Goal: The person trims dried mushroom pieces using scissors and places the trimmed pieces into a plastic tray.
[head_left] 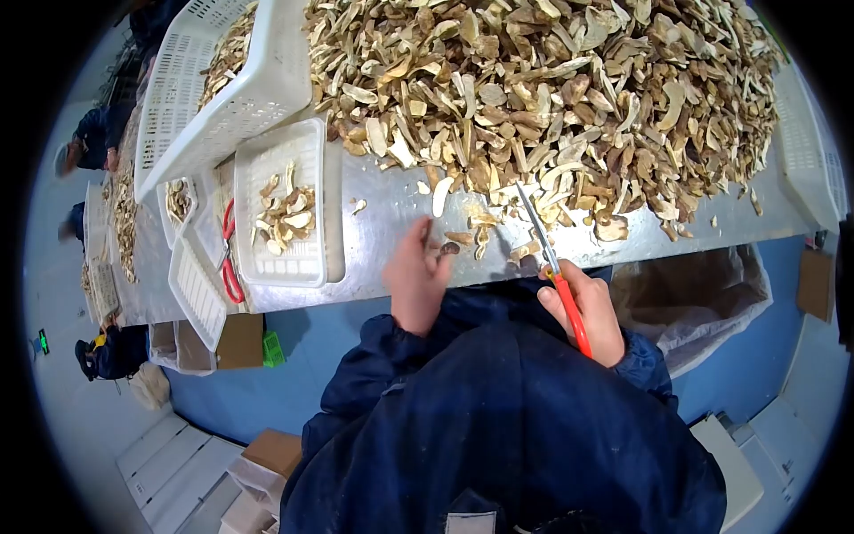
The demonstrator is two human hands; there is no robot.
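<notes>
Red-handled scissors (570, 313) are in my right hand (591, 311), their blades pointing up toward the pile of dried mushroom slices (551, 98). My left hand (418, 274) is over the metal table's front edge, its fingers bent and partly blurred, beside a small dark brown piece (449, 249). Whether the fingers touch that piece is unclear. Just beyond them lies a pale slice (441, 196). A few loose slices (480, 222) lie between my two hands. Left of my left hand, a white tray (311, 258) holds a small heap of slices (286, 214).
A large white basket (258, 107) stands at the upper left. Another pair of red scissors (228, 254) lies beside the tray. A lined box (703, 294) sits below the table at right. Co-workers (120, 351) are at far left. A white crate (805, 147) stands at right.
</notes>
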